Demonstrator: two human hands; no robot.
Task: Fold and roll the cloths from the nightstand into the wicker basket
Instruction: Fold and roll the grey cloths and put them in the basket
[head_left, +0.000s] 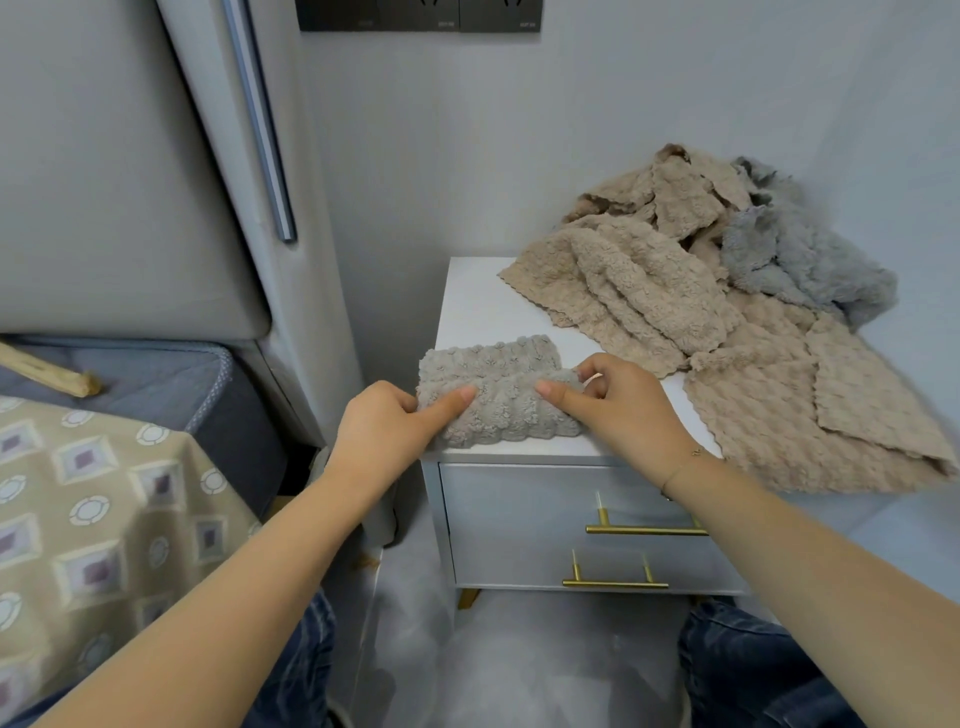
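Observation:
A grey fluffy cloth (498, 400) lies at the front left corner of the white nightstand (470, 306), folded into a strip and partly rolled from its near end. My left hand (387, 426) grips the roll's left end, thumb on top. The roll's right end is pinched by my right hand (618, 400), thumb pressed on top and fingers curled behind. A heap of beige cloths (649, 296) and a blue-grey cloth (800, 254) covers the right and back of the nightstand. No wicker basket is in view.
The nightstand has two drawers with gold handles (644, 530). A bed with a patterned cover (93, 519) and a padded grey headboard (104, 182) stands to the left. A piece of wood (47, 371) lies on the mattress. The grey wall is close behind.

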